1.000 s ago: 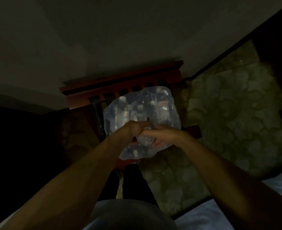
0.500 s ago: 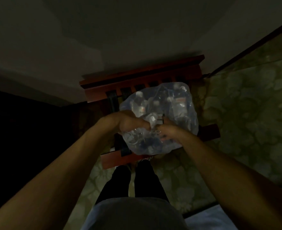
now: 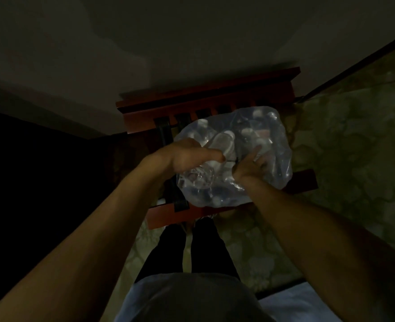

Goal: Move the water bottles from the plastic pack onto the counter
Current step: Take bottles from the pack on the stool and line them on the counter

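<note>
Plastic pack of water bottles is seen lying on a red-brown wooden slatted rack, approx centre frame. Wrap is clear and crumpled; bottle caps and shoulders show through it, exact count can't be told in the low light. Pack overhangs the rack's near rail a bit.

L hand: placed on the pack's near-left top, fingers curled down into the wrap, thumb stretched out towards the right along the film. Plastic is bunched under the palm, so film is gripped; whether a bottle is also caught under it can't be told.

R hand: set against the pack just right of the L thumb tip, fingers bent and pushed into/under the film, partly covered by plastic. Wrap looks pinched there, but the grip is blurred and dark. Hands are nearly touching, both forearms reaching in from the bottom corners.

Around: rack is backed against a pale wall; patterned greenish carpet is under and right of it. Legs in dark trousers are seen below the rack, a grey shirt at bottom edge. A pale bed sheet corner shows bottom right. Dark area at left can't be read.
</note>
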